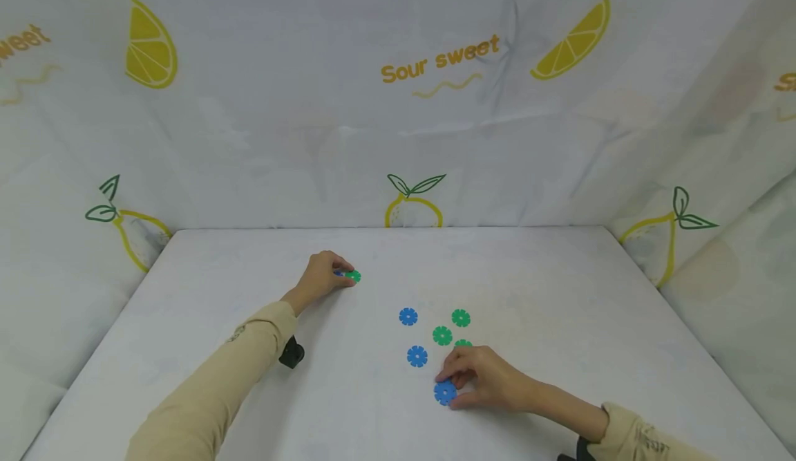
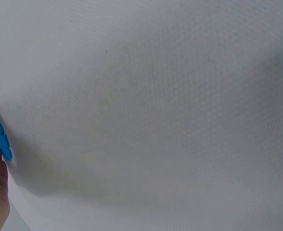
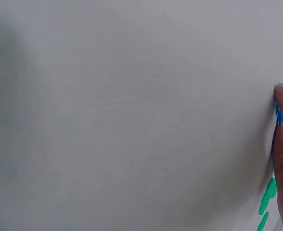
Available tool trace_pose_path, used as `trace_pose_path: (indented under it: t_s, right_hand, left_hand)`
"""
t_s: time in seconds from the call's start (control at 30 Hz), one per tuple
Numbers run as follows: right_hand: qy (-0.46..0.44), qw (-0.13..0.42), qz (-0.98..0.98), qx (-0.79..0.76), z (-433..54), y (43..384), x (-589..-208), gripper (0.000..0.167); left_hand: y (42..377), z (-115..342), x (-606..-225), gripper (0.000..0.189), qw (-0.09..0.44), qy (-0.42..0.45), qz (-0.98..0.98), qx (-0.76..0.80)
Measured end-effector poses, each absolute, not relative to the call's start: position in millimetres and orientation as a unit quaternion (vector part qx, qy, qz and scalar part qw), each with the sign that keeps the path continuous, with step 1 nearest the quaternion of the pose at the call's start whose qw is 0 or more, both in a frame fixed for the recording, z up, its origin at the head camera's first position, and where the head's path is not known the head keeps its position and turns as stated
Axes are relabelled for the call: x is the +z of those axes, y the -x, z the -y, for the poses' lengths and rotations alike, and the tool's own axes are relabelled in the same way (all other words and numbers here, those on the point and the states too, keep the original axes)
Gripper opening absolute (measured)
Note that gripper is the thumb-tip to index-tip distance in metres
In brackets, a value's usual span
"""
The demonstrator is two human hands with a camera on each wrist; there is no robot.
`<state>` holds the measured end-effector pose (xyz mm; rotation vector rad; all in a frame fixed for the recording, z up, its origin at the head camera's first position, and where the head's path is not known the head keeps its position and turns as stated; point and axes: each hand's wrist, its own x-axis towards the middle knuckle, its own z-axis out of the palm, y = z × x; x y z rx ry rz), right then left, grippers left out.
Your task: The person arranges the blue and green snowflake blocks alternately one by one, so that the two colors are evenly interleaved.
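Note:
At the back left of the white table, my left hand [image 1: 320, 274] pinches a green notched disc [image 1: 353, 276] between thumb and fingers. A blue notched disc [image 2: 2, 140] is up against the green one, mostly covered by the hand in the head view. Near the front, my right hand [image 1: 494, 380] has thumb and fingers at the edge of another blue notched disc [image 1: 445, 392], gripping it close over the table. Just beyond the right hand, a green disc [image 1: 463, 343] is partly hidden behind its knuckles.
Two loose blue discs, the farther one [image 1: 408, 316] and the nearer one [image 1: 417, 356], lie left of two green discs [image 1: 442, 336] on the white table [image 1: 348, 406]. A lemon-print cloth [image 1: 280, 136] hangs behind and at both sides. Dark wrist devices [image 1: 291, 353] sit by the sleeves.

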<state>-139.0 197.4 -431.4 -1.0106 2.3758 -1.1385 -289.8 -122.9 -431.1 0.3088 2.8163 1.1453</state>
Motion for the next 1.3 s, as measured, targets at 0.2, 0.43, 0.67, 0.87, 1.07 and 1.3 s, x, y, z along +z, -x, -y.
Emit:
trace_pose_path:
  t_s: [0.2,0.43,0.67,0.87,1.07,1.3]
  right_hand:
    - [0.358,0.157,-0.818,-0.421,-197,141,-431,0.029]
    - [0.341,0.137,-0.816,-0.446,-198,145,-431,0.03]
    - [0.307,0.121,-0.835,-0.44,-197,152,-426,0.029]
    - [0.298,0.114,-0.838,-0.443,-194,159,-421,0.031]
    - [0.295,0.11,-0.829,-0.462,-191,168,-419,0.03]
    - [0.286,0.103,-0.838,-0.454,-184,182,-415,0.027]
  left_hand:
    - [289,123,-429,0.025,0.039,-0.106,-0.92,0.375]
    - [291,122,-429,0.025,0.038,-0.104,-0.923,0.369]
    - [291,122,-429,0.025,0.038,-0.105,-0.922,0.372]
    - [290,121,-426,0.024,0.042,-0.1,-0.923,0.369]
    - [290,120,-426,0.024,0.042,-0.098,-0.924,0.368]
    - [291,119,-426,0.023,0.042,-0.1,-0.927,0.359]
